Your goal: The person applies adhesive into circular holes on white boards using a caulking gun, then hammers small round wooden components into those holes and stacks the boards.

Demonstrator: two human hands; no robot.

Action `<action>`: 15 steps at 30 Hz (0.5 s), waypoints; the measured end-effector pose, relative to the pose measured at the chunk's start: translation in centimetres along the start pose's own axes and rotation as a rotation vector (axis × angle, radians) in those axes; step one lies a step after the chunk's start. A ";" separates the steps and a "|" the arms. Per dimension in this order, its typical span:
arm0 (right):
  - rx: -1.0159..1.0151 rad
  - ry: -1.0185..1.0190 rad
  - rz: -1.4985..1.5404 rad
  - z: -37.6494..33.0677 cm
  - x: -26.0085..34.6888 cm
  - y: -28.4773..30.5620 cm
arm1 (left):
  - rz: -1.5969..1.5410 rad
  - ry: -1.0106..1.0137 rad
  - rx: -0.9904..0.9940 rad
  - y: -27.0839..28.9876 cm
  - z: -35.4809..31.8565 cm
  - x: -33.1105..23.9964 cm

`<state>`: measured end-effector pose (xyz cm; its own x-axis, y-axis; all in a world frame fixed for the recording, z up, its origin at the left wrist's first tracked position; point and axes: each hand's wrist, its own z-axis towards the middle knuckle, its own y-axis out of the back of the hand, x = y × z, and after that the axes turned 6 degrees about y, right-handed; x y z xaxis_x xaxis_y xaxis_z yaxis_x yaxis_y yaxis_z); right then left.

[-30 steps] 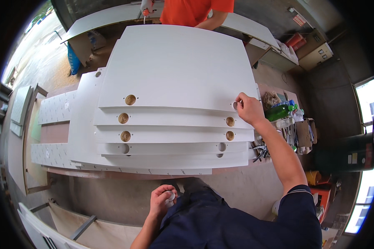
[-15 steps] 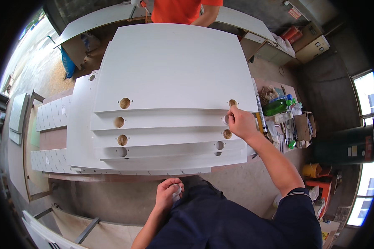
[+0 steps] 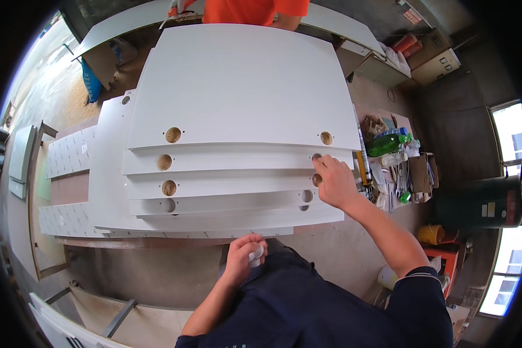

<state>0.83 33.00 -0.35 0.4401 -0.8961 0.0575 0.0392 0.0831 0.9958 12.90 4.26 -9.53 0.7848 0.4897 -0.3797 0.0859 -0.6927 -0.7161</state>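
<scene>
Several white boards (image 3: pixel 238 110) lie stacked and stepped, each with a round hole near its left and right front corners. My right hand (image 3: pixel 332 181) rests on the right end of the second and third boards, fingertips at the hole (image 3: pixel 316 157) of the second one. The top board's right hole (image 3: pixel 326 138) lies just beyond my fingers. My left hand (image 3: pixel 245 258) is held close to my body below the stack's front edge, fingers closed around small white plastic pieces (image 3: pixel 255 254).
A person in an orange shirt (image 3: pixel 249 8) stands at the far side of the stack. To the right a cluttered bench holds a green bottle (image 3: pixel 388 144) and boxes. White perforated panels (image 3: pixel 69 153) lie at the left.
My right hand has moved down from the top board's right hole to the holes of the boards below it. The left hand has stayed near my body.
</scene>
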 end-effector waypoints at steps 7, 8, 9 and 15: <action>-0.203 -0.056 0.387 -3.3 3.5 0.9 | -0.073 0.002 0.155 -4.8 3.6 -2.1; -0.142 -0.033 0.498 -3.7 5.3 1.0 | -0.104 -0.005 0.116 -5.2 3.5 -2.3; -0.078 -0.006 0.609 -3.9 7.0 1.0 | -0.136 -0.014 0.077 -6.0 3.6 -2.6; 0.015 0.013 0.673 -3.2 10.6 0.9 | -0.035 -0.047 -0.013 -6.0 3.4 -2.1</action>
<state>8.44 24.95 0.90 0.3753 -0.6457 0.6650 -0.2597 0.6155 0.7441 8.64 9.20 -6.44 0.7513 0.5382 -0.3820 0.1212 -0.6815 -0.7218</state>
